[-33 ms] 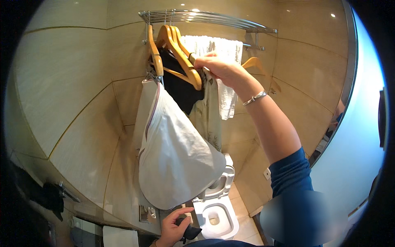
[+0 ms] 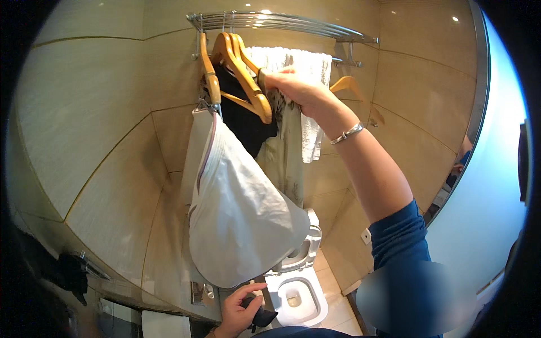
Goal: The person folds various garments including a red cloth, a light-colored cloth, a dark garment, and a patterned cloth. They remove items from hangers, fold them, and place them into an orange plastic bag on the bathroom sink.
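Up at the rail, my right hand [image 2: 293, 87] is closed at the shoulder of a pale, leaf-patterned garment [image 2: 287, 160] that hangs from a wooden hanger [image 2: 247, 55]. Its fingertips are partly hidden by the cloth and hanger. A black garment [image 2: 239, 127] hangs just left of it. In front, a large white cloth item with a dark-edged seam [image 2: 242, 219] hangs from clips under another wooden hanger [image 2: 210, 73]. Low down, my left hand [image 2: 236, 312] is curled round a small black object [image 2: 262, 316] whose kind I cannot make out.
A chrome towel rack [image 2: 282, 27] spans the tiled wall, with a white towel [image 2: 313, 132] on it. One wooden hanger [image 2: 346, 85] hangs on the right wall. Below stands a toilet [image 2: 313, 321] with its lid up. A frosted glass panel [image 2: 484, 186] borders the right.
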`<action>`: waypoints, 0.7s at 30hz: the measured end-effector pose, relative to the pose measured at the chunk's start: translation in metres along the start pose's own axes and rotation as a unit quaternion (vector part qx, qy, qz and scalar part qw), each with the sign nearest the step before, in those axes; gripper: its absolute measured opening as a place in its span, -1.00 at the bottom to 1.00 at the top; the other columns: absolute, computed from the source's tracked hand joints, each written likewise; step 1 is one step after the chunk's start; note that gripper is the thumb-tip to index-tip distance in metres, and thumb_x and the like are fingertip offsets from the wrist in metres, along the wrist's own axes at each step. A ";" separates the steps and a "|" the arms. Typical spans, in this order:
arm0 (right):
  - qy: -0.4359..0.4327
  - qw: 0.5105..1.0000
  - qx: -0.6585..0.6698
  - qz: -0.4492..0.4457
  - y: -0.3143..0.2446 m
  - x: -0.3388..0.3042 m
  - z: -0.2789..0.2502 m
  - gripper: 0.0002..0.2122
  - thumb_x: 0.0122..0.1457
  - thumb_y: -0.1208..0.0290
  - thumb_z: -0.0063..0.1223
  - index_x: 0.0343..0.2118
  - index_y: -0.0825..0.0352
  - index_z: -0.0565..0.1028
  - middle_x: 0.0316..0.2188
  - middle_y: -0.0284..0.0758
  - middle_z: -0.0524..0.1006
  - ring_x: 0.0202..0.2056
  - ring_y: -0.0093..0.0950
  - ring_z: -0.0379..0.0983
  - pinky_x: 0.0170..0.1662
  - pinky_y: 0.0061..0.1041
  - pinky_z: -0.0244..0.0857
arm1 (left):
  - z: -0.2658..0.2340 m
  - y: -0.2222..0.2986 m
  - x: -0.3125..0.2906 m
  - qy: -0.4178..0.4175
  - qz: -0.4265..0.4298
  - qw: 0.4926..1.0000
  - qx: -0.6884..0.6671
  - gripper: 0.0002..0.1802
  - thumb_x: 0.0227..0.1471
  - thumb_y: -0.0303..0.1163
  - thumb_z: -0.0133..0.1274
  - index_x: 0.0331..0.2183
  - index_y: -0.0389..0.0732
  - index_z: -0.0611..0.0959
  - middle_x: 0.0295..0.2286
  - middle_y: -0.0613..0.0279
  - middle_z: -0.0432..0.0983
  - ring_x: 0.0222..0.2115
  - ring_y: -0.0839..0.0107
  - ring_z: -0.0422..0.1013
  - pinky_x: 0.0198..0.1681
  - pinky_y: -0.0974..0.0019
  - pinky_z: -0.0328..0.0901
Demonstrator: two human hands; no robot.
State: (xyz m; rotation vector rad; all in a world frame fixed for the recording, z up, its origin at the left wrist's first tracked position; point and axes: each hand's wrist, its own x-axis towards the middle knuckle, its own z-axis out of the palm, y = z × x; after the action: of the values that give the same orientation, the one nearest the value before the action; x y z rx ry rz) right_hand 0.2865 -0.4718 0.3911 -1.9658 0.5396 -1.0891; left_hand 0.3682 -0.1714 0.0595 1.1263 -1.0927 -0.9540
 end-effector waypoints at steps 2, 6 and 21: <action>0.006 0.999 0.045 0.006 -0.009 -0.007 0.003 -0.85 -0.03 0.35 0.13 -0.63 0.28 0.47 -0.65 -0.47 0.40 -0.60 -0.67 0.30 -0.55 -0.62 0.18 | 0.002 0.001 0.011 -0.012 -0.005 1.000 0.005 -0.69 0.04 -0.60 0.01 -0.12 -0.36 0.57 -0.12 0.16 0.52 -0.09 0.47 0.39 0.06 0.40 0.20; 0.019 0.998 0.045 -0.049 -0.016 -0.004 -0.014 -0.88 0.00 0.39 0.11 -0.58 0.31 0.50 -0.62 -0.47 0.43 -0.59 -0.68 0.31 -0.51 -0.62 0.22 | 0.002 -0.001 0.018 -0.002 -0.013 1.000 0.015 -0.73 0.04 -0.55 0.03 -0.15 -0.33 0.59 -0.17 0.17 0.53 -0.18 0.47 0.43 -0.07 0.42 0.28; 0.055 0.982 0.132 0.120 0.037 -0.267 -0.117 -0.74 0.10 0.50 0.12 -0.14 0.44 0.44 -0.30 -0.41 0.53 -0.31 -0.70 0.43 -0.22 -0.67 0.33 | 0.090 0.008 0.051 0.016 0.120 0.987 0.108 -0.68 0.05 -0.51 0.04 -0.10 -0.28 0.57 -0.26 0.30 0.52 -0.33 0.62 0.35 -0.20 0.53 0.25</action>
State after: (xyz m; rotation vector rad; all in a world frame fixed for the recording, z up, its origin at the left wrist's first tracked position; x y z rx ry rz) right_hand 0.0450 -0.3634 0.2628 -1.5749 0.6377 -1.0616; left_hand 0.2918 -0.2366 0.0836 1.1486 -1.2964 -0.6381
